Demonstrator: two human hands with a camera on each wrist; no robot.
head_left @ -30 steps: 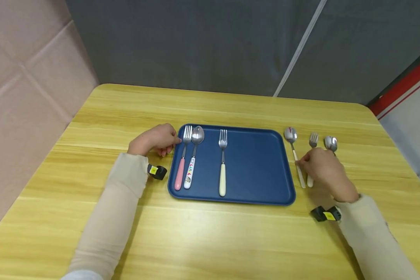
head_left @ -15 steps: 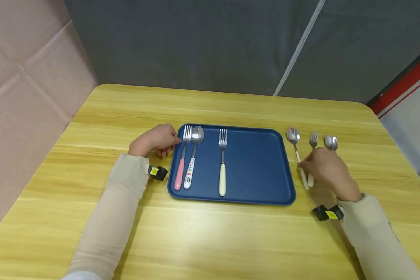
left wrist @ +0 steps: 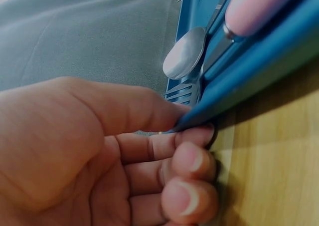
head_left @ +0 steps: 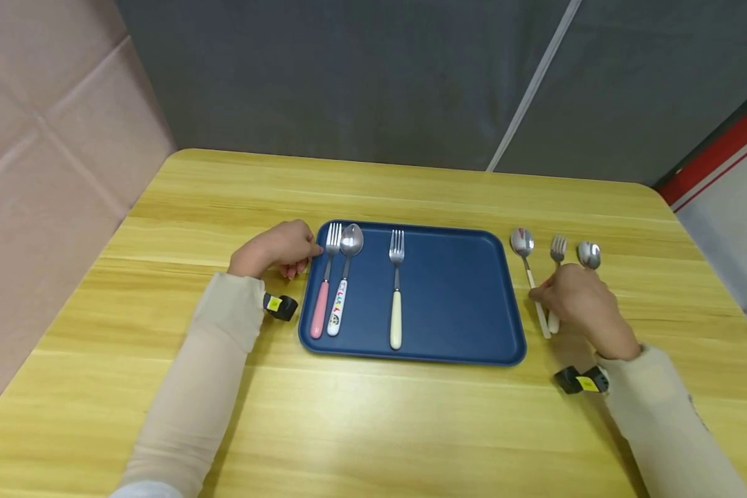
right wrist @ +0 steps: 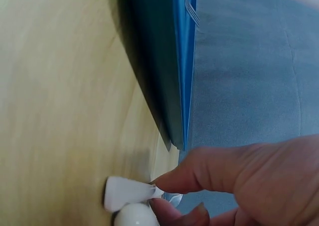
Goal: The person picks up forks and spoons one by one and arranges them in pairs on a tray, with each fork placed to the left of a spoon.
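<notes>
Wooden desk (head_left: 373,429) under a grey backdrop. Right hand (head_left: 582,304) pinches the white handle of the spoon (head_left: 531,280) just left of its fingers, the bowl nudged slightly away from the blue tray (head_left: 454,304) over the last second, not yet lifted. Left hand (head_left: 277,249) stays put, fingers curled on the tray's far-left corner beside the pink-handled fork (head_left: 325,280)

Long beige sleeves reaching both wrists, bare left hand (head_left: 278,247) and right hand (head_left: 582,302), small black wrist cameras bearing yellow labels
</notes>
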